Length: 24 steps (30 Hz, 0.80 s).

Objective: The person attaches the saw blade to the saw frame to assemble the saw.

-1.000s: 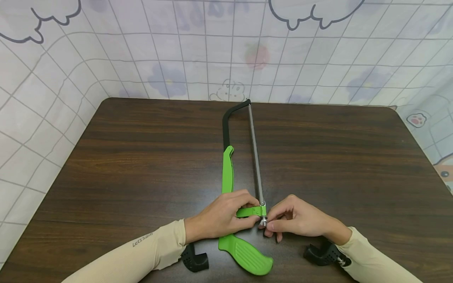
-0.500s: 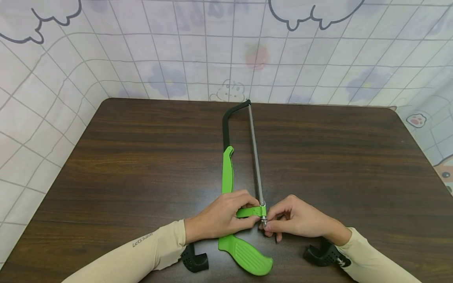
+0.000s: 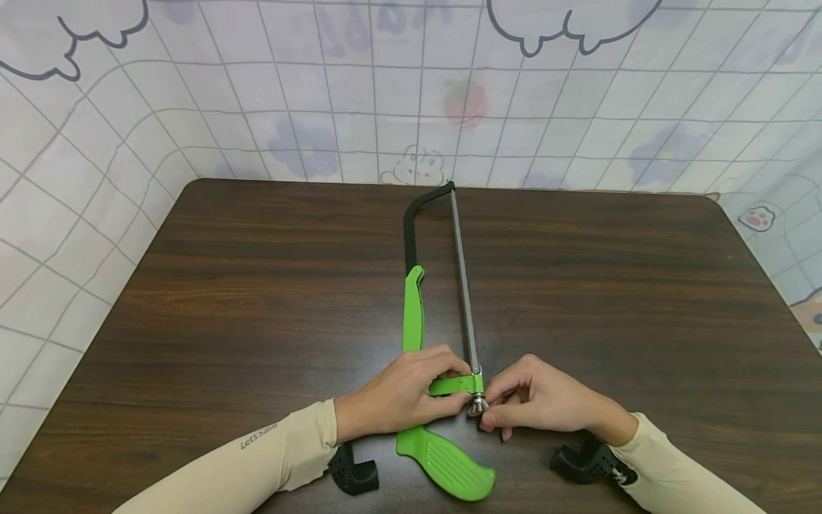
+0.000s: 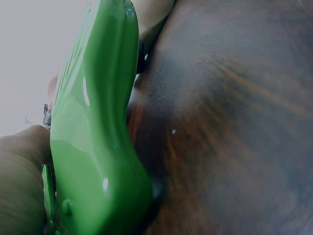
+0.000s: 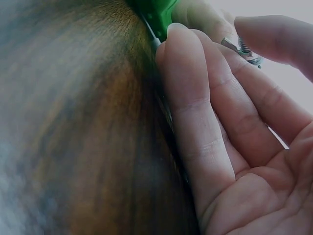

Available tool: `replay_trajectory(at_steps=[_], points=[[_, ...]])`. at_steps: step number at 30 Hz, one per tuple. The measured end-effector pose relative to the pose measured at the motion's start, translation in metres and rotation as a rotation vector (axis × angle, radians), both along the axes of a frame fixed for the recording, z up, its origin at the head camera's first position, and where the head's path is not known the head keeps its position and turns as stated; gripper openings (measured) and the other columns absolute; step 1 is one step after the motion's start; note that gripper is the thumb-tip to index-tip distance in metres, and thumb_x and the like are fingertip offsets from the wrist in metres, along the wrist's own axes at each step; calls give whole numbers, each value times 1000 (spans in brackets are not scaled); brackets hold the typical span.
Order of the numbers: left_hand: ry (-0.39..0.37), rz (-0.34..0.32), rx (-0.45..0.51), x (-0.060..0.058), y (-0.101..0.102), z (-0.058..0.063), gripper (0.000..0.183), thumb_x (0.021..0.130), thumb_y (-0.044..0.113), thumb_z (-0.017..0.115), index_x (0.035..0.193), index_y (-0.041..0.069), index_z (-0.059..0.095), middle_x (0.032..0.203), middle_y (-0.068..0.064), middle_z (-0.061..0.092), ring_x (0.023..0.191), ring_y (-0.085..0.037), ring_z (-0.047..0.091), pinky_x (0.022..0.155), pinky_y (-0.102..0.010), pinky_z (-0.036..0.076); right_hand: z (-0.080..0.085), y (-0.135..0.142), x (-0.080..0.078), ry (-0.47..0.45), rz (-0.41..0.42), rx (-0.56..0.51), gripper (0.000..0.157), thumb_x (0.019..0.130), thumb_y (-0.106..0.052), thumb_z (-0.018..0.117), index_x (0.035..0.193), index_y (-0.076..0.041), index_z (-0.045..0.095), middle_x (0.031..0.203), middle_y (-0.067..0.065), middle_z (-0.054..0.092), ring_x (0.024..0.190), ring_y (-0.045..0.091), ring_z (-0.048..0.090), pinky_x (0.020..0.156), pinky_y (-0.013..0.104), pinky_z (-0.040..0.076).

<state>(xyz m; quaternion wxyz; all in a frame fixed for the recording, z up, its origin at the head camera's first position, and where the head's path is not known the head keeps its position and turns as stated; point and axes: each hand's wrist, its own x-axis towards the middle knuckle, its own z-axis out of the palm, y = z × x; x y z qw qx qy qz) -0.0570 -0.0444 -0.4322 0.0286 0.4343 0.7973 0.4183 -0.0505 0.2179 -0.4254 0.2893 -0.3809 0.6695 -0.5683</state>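
A hacksaw with a green and black frame point(image 3: 412, 307) lies on the table, its blade point(image 3: 464, 285) on the right side and its green handle point(image 3: 449, 467) towards me. My left hand point(image 3: 411, 385) grips the frame around the short green arm point(image 3: 454, 385) at the near end of the blade. At the end of that arm sits a metal wing nut point(image 3: 478, 405), which my right hand point(image 3: 546, 396) pinches between thumb and index finger. The right wrist view shows the nut's threaded stud point(image 5: 243, 45) beside the thumb tip. The handle point(image 4: 98, 117) fills much of the left wrist view.
The dark wooden table point(image 3: 257, 285) extends around the saw. A wall covering point(image 3: 359, 86) with a grid pattern rises behind its far edge. Black wrist mounts point(image 3: 353, 471) hang under both sleeves.
The wing nut has turned: its wings looked narrow half a second ago and look broad now. My right thumb has shifted slightly on it. The left hand and saw have stayed in place.
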Motion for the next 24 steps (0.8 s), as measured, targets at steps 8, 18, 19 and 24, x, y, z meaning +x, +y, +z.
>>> replay_trajectory(at_steps=[8, 18, 19, 24], points=[[1, 0, -2, 0, 0, 0, 19, 95, 16, 73, 113, 13, 70, 99, 4, 67, 81, -1, 53, 75, -13, 49, 0, 1, 0, 6, -6, 13, 17, 100, 2, 61, 104, -3, 77, 85, 21, 75, 65, 21, 72, 58, 34, 60], [8, -1, 0, 0, 0, 0, 19, 95, 16, 74, 113, 12, 70, 98, 3, 67, 82, -2, 53, 75, -13, 49, 0, 0, 0, -25, -18, 51, 22, 103, 0, 56, 101, -3, 78, 88, 21, 77, 67, 15, 73, 64, 36, 62], [9, -1, 0, 0, 0, 0, 19, 95, 16, 74, 113, 12, 70, 98, 4, 67, 82, -2, 53, 75, -13, 49, 0, 0, 1, -40, -25, 63, 21, 103, -1, 57, 101, -3, 78, 89, 22, 77, 68, 14, 73, 64, 36, 62], [13, 2, 0, 1, 0, -1, 19, 94, 16, 74, 113, 12, 70, 99, 3, 67, 82, -2, 54, 75, -14, 49, 1, -1, 2, -83, -33, 86, 19, 102, -3, 59, 100, -1, 78, 90, 24, 76, 70, 11, 73, 64, 37, 62]])
